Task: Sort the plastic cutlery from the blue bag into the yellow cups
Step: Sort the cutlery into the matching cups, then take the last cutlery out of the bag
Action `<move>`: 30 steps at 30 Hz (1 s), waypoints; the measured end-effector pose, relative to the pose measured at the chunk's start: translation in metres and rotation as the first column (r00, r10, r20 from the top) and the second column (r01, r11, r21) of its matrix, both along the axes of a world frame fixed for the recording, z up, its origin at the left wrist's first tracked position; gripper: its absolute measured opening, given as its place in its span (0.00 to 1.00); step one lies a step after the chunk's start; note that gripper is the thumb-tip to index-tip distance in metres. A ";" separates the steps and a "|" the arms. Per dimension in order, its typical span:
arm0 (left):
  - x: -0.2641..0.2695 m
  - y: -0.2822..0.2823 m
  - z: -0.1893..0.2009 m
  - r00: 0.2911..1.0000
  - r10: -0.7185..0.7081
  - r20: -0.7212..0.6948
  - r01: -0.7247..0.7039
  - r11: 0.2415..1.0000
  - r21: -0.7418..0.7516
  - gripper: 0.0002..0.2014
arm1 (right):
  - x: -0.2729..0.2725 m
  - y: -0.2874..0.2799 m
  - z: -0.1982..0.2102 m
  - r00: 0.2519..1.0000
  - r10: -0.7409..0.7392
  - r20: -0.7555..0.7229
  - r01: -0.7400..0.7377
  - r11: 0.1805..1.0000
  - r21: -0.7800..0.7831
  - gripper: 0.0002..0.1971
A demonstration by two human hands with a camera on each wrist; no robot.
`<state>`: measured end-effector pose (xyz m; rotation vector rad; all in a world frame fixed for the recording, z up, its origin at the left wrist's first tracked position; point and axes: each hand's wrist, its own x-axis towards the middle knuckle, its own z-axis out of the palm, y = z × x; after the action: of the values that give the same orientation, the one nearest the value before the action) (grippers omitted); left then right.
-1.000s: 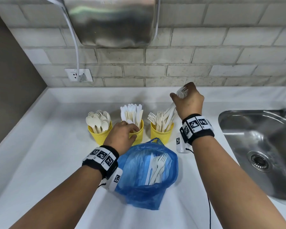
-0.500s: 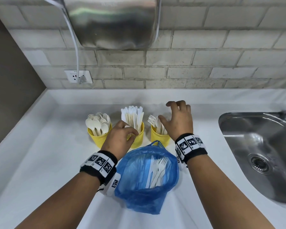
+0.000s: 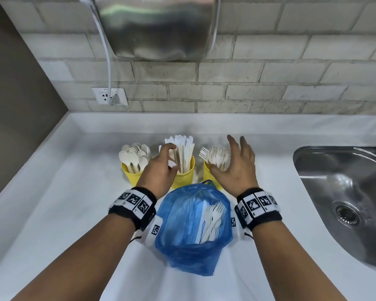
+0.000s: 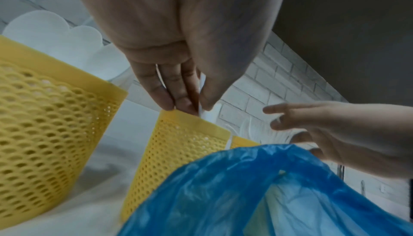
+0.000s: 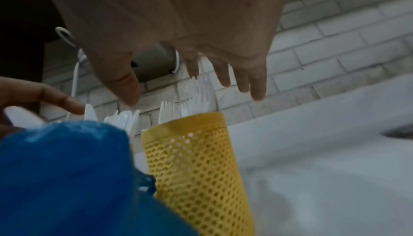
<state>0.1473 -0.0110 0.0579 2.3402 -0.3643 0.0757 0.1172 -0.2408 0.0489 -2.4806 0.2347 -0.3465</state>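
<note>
We see three yellow mesh cups in a row on the white counter (image 3: 52, 213): the left cup (image 3: 132, 177) holds white spoons (image 3: 135, 156), the middle cup (image 3: 183, 178) holds white knives (image 3: 183, 153), and the right cup (image 3: 208, 173) holds white forks (image 3: 218, 156). Just in front of them stands the blue bag (image 3: 191, 253), thin crinkled plastic with its mouth open, and we see a few white forks and a knife leaning inside (image 3: 212, 220). Our left hand (image 3: 159, 170) is at the middle cup, thumb and fingers pinching a white knife (image 4: 204, 98) at the rim. Our right hand (image 3: 237, 168) hovers over the forks with its fingers spread and straight, holding nothing. A steel sink (image 3: 345, 203) lies to the right
</note>
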 end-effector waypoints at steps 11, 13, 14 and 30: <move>-0.013 0.000 -0.009 0.994 0.025 0.111 -0.034 0.996 0.083 0.26 | -0.003 -0.004 -0.025 1.000 -0.007 0.003 0.005 0.939 0.343 0.68; -0.016 0.003 -0.013 0.995 -0.014 0.098 -0.006 0.980 0.197 0.24 | 0.000 -0.003 -0.026 1.000 0.002 -0.012 0.003 0.924 0.382 0.68; -0.016 0.004 -0.014 0.996 -0.014 0.088 -0.005 0.977 0.213 0.24 | 0.000 -0.002 -0.027 1.000 0.001 -0.019 0.007 0.919 0.395 0.68; -0.050 0.007 0.009 0.976 0.075 0.205 -0.066 0.996 -0.052 0.21 | -0.032 -0.005 0.006 0.999 -0.001 0.046 -0.009 0.978 0.210 0.41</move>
<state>0.0975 -0.0039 0.0672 2.3061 -0.3772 0.3609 0.0850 -0.2457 0.0546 -2.2627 0.2352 -0.3573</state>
